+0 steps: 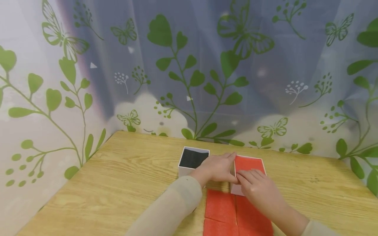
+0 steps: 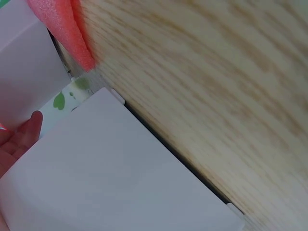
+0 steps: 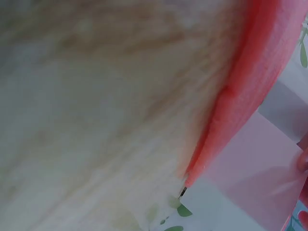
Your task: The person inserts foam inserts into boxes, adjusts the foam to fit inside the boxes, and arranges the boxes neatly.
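Head view: your left hand (image 1: pixel 217 168) steadies the white box (image 1: pixel 248 173) (red-lined), while your right hand (image 1: pixel 260 188) lies flat on the red foam (image 1: pixel 246 164), fingers straight, gripping nothing.

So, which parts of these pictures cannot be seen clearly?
- Head view: the left hand and right hand cover the near edge of the red-filled white box.
- Head view: the bottom edge cuts off the red foam sheets.
- Right wrist view: blur hides most detail.
- Left wrist view: only a fingertip shows beside a white box wall.

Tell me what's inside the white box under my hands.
The white box holds red foam filling it to the rim. The right hand and left hand cover its near edge; anything beneath the foam is hidden.
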`<state>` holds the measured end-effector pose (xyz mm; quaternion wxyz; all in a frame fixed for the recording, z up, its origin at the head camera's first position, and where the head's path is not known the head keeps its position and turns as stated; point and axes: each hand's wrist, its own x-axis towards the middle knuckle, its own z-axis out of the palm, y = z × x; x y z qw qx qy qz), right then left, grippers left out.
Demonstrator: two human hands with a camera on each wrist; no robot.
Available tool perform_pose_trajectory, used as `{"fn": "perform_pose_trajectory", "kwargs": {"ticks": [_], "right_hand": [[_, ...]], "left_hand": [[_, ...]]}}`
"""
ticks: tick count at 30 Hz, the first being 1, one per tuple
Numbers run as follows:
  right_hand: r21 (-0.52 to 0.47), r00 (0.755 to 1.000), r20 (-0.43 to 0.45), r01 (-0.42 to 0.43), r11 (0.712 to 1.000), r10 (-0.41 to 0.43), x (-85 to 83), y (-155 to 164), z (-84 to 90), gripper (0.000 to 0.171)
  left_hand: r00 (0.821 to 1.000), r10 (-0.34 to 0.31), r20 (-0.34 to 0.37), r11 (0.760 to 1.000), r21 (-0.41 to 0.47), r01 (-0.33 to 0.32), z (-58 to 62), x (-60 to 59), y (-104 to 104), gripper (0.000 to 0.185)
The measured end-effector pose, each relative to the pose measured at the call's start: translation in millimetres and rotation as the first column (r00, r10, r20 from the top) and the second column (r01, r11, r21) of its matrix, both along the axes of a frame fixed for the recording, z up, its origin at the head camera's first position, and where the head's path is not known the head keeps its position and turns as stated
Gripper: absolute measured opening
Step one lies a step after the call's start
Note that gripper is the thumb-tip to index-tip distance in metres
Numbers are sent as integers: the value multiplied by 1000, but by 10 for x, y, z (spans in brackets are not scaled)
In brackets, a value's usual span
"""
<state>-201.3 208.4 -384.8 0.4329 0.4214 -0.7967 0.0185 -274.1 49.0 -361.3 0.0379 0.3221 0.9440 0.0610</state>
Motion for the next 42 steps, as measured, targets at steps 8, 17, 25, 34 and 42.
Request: {"fn": "perform_pose_trajectory", "kwargs": {"ticks": [8, 17, 25, 34, 42], "right_hand": [[35, 986, 130, 100, 994, -104, 41, 11, 33, 30], [234, 905, 286, 254, 938, -316, 84, -16, 123, 56], [242, 889, 273, 305, 921, -367, 91, -49, 110, 56], [284, 837, 339, 345, 895, -430, 58, -87, 136, 63], [312, 781, 425, 347, 884, -457, -62, -106, 195, 83]], "left_hand": [[1000, 0, 8, 1000, 15, 0, -6, 3, -6, 94], [999, -33, -7, 998, 54, 33, -26, -15, -5, 96], [1000, -13, -4, 999, 50, 13, -31, -10, -2, 96], [1000, -2, -3, 999, 37, 2, -34, -18, -8, 100], [1000, -3, -21, 1000, 23, 3, -27, -9, -1, 102]]}}
